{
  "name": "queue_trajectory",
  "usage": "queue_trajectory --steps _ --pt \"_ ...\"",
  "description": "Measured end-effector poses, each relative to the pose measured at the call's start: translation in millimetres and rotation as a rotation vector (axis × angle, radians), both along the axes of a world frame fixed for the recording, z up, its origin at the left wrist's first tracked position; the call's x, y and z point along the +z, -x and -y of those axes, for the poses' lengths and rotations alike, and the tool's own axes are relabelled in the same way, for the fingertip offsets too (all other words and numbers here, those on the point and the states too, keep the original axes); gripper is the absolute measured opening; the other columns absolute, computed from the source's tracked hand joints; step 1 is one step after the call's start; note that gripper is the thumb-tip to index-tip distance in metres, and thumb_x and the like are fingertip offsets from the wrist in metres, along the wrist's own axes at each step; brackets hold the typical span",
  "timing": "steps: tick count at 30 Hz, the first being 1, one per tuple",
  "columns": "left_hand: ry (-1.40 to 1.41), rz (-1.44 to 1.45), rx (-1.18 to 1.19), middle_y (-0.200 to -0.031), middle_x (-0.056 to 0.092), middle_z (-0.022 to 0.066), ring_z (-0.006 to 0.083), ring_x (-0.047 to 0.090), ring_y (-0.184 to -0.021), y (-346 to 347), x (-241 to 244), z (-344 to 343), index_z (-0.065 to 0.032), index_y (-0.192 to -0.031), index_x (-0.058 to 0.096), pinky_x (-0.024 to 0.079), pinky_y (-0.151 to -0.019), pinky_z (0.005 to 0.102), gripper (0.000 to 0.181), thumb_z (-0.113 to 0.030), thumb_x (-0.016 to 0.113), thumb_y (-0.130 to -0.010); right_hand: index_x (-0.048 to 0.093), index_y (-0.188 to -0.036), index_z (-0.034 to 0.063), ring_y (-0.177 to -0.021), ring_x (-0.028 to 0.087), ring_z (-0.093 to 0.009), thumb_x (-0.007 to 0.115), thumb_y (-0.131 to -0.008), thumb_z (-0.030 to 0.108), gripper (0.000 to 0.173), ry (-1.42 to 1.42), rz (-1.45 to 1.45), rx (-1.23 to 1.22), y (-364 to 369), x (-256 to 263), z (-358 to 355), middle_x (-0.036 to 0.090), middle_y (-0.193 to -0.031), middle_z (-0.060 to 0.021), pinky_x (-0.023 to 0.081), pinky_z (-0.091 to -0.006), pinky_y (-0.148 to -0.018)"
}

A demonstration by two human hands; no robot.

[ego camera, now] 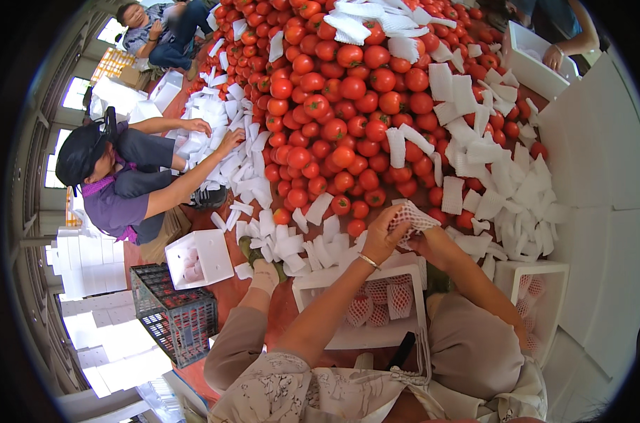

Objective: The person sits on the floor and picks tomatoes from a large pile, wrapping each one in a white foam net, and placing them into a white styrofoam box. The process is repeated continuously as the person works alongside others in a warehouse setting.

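Between my two hands, above the far edge of an open white foam box (307, 296), a white foam net sleeve (412, 217) is stretched over a reddish round thing, likely a tomato. My left hand (383, 232), with a bracelet at the wrist, grips the sleeve from the left. My right hand (425, 243) is at its right and underside, its fingers partly hidden. Inside the box lie several tomatoes in net sleeves (378, 292). Beyond my hands rises a large heap of bare red tomatoes (344, 156), with loose foam sleeves (526, 195) scattered on and around it.
Another foam box (558, 285) with sleeved tomatoes stands at right, beside stacked white boxes (584, 254). At left are a foam box (211, 259), a black plastic crate (180, 317) and a crouching person (119, 185). Other people sit at the top left (161, 31) and work at the top right (579, 37).
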State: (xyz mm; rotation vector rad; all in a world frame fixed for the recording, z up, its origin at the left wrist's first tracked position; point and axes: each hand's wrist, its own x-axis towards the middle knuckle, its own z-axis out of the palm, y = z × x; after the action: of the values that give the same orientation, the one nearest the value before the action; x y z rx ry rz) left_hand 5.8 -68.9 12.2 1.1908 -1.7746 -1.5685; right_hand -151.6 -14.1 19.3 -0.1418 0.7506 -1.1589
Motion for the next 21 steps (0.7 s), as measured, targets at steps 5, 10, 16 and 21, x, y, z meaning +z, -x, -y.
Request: queue_trajectory --steps 5,10,16,21 --pt "-0.65 -0.808 0.497 -0.121 0.061 0.0077 0.0193 0.06 -0.111 2 -34 5 -0.0067 -0.129 0.052 0.048 -0.095 0.0342 0.045 -0.04 0.051 -0.1 0.056 -0.123 0.0014 -0.096 0.062 -0.026 0.059 -0.092 0.013 0.033 0.261 -1.118 0.228 -9 17 -4 0.062 -0.11 -0.0095 0.051 -0.0379 -0.08" --pt "-0.826 -0.922 0.452 -0.125 0.06 0.005 0.0198 0.056 -0.116 6 -24 1 -0.0076 -0.13 0.051 0.044 -0.101 0.0363 0.053 -0.051 0.041 -0.101 0.059 -0.113 -0.0003 -0.099 0.059 -0.033 0.073 -0.075 0.009 0.041 0.772 -1.845 -0.053 -1 31 4 0.058 -0.113 -0.0153 0.05 -0.0391 -0.079" --pt "-0.626 -0.665 0.416 -0.115 0.063 0.0023 0.0133 0.058 -0.106 -10 -1 8 -0.0055 -0.124 0.056 0.045 -0.098 0.0314 0.057 -0.055 0.04 -0.1 0.057 -0.106 0.0031 -0.091 0.063 -0.034 0.074 -0.074 0.013 0.038 0.53 -1.681 0.014 -10 27 1 0.057 -0.109 -0.0143 0.052 -0.0413 -0.072" --pt "-0.623 -0.442 0.259 -0.111 0.064 0.0014 0.0113 0.062 -0.098 -33 24 -6 -0.0052 -0.127 0.055 0.052 -0.084 0.027 0.042 -0.038 0.051 -0.101 0.062 -0.093 0.0057 -0.074 0.063 -0.034 0.073 -0.077 0.018 0.023 0.687 -1.64 0.189 -4 7 -15 0.057 -0.099 -0.0114 0.052 -0.0436 -0.064"
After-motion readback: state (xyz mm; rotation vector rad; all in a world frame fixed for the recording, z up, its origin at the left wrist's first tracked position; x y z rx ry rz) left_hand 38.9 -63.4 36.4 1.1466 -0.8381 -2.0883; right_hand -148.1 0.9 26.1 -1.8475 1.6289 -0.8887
